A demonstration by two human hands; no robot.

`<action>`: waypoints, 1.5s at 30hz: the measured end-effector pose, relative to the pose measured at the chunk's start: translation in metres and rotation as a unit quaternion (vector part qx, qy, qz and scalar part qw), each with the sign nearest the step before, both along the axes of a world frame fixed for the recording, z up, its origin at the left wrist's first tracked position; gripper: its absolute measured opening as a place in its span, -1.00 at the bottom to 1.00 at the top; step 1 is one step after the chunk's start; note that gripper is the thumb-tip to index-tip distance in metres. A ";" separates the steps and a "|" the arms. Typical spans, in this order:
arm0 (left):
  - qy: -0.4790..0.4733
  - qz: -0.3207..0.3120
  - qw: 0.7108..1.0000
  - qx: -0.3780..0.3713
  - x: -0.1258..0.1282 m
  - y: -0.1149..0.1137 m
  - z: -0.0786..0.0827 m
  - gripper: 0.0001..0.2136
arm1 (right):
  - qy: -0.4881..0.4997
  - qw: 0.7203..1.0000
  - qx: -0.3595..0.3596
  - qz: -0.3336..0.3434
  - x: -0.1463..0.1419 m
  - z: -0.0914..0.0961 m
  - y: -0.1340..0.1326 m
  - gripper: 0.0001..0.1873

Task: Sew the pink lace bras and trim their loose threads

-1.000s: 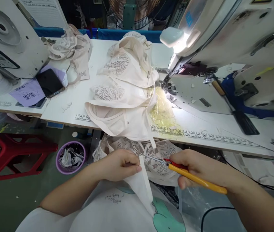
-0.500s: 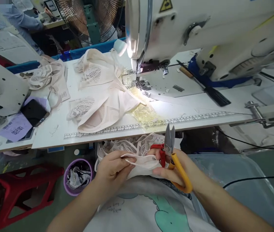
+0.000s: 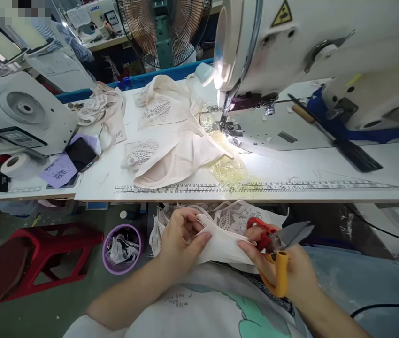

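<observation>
Taking the hands as the middle of the dial, twelve straight ahead, a white shirt (image 3: 185,314) with a green printed figure lies nearest, toward six. Just above it, a white cloth piece (image 3: 220,246) stretches between the two hands. The left hand (image 3: 185,239), at its nine o'clock end, has thumb and fingers clamped on its edge. The right hand (image 3: 296,267), at three, pinches the other end between thumb and finger, and also holds scissors (image 3: 273,239) with red and orange handles; their blades point between two and three, away from the cloth. Lace garments (image 3: 233,217) lie just beyond, at twelve, partly hidden by the cloth.

At nine stands a purple bin (image 3: 106,263) of scraps, with a red stool (image 3: 62,253) beyond. A translucent tub (image 3: 357,267) sits near three.

On the white table (image 3: 94,190), pale bras (image 3: 185,155) lie at eleven, beside crinkled yellow plastic (image 3: 227,169) at twelve. A phone (image 3: 81,154) rests on purple paper (image 3: 58,170) at ten, near another machine (image 3: 23,112). A lit sewing machine (image 3: 291,37) stands at one. Farthest, toward eleven, are a fan (image 3: 164,40) and a co-worker's striped sleeve (image 3: 76,44).
</observation>
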State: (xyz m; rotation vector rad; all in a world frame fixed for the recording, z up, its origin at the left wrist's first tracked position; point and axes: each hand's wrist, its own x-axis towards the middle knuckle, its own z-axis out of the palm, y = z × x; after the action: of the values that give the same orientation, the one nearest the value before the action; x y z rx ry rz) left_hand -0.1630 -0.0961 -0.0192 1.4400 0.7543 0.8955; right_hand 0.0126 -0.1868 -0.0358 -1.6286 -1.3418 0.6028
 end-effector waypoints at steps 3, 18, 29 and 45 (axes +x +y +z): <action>-0.036 -0.010 0.998 -0.053 0.003 0.000 -0.002 -0.75 | -0.024 0.999 0.009 -0.022 0.002 -0.003 -0.002 -0.87; 0.034 -0.031 0.996 0.080 0.005 0.000 0.005 -0.89 | 0.072 0.996 0.016 0.053 0.003 0.013 0.002 -0.77; -0.051 -0.042 0.993 -0.096 0.004 0.000 -0.009 -0.68 | 0.033 0.999 -0.027 0.031 0.003 0.006 -0.002 -0.88; 0.277 -0.323 0.834 0.353 0.002 0.026 0.042 -0.87 | 0.133 0.982 -0.057 0.119 -0.018 0.026 0.013 -0.76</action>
State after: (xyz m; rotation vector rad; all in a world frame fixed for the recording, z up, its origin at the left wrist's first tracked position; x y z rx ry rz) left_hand -0.1608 -0.0706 0.0226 2.4788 0.2646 0.1874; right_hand -0.0058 -0.1736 -0.0102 -1.4252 -1.3302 1.0194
